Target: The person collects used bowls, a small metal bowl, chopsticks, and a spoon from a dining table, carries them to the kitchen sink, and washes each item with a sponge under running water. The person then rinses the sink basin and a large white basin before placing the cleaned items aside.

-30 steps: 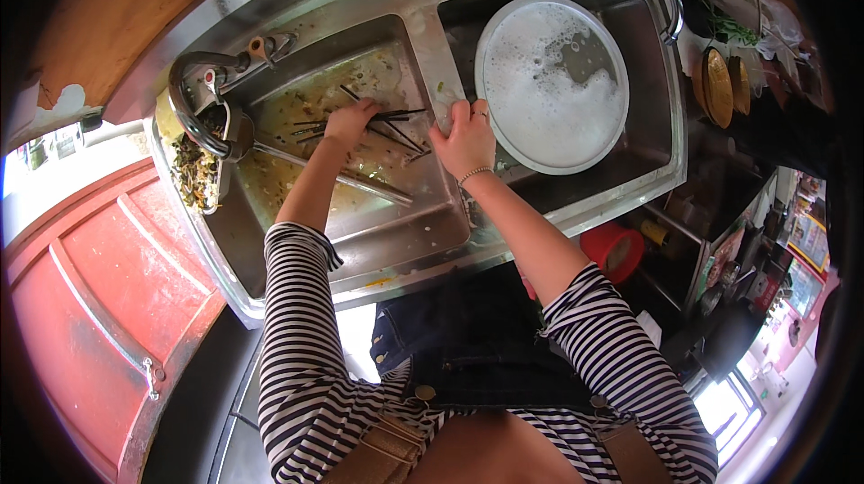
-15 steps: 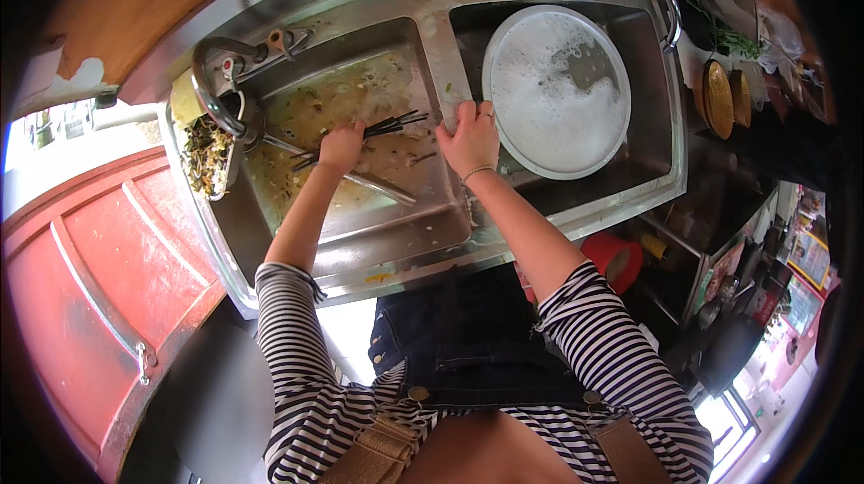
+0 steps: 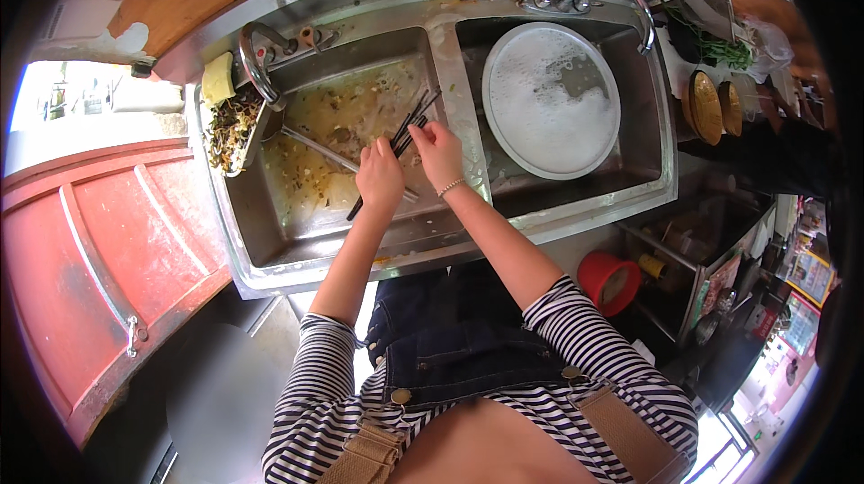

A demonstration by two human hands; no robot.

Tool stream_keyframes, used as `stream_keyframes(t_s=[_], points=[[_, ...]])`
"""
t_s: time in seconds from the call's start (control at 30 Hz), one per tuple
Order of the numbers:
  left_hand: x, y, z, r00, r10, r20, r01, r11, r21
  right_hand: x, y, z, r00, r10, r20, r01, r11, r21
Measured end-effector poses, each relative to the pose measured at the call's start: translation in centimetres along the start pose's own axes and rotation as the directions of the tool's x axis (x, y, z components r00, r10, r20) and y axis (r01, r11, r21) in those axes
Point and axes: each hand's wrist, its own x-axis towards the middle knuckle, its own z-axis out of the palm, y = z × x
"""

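My left hand is closed around a bundle of dark chopsticks above the left sink basin. The sticks slant, their far ends toward the divider and their near ends below my fist. Right beside it, my right hand has its fingers closed on the same bundle, farther up. Under the hands, a long metal handle, apparently a ladle's, lies across the basin in murky water with food scraps. The ladle's head, by the left tap, is partly hidden.
A round white tub of suds fills much of the right basin. Scraps heap in a container at the left rim, beside a yellow sponge. Taps arch over both basins. A red bucket stands below, right of me.
My right hand has left the divider and gripped the chopsticks. My left hand has brought them rightward and nearer, turning them steeper. The whole view has shifted slightly.
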Motion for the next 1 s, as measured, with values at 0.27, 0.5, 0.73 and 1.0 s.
stream_keyframes(t_s=[0.27,0.5,0.73,1.0], points=[[-1.0,-0.5,-0.2,1.000,0.018,-0.008,-0.018,1.000,-0.021,1.2,-1.5,-4.0,0.944,0.273,0.185,-0.330,0.792,0.513],[-0.2,-1.6,-1.4,0.988,0.115,-0.107,-0.111,0.993,0.042,3.0,-1.6,-13.5,0.933,0.344,-0.107,-0.123,0.584,0.803],[6.2,7.2,-1.3,0.999,-0.041,0.011,0.039,0.791,-0.610,2.0,3.7,-19.0,0.897,0.429,-0.106,-0.018,0.275,0.961],[9.3,22.2,6.6,0.780,0.048,0.623,0.611,0.154,-0.777,0.4,9.7,-21.6,0.932,0.363,-0.006,-0.197,0.518,0.832]])
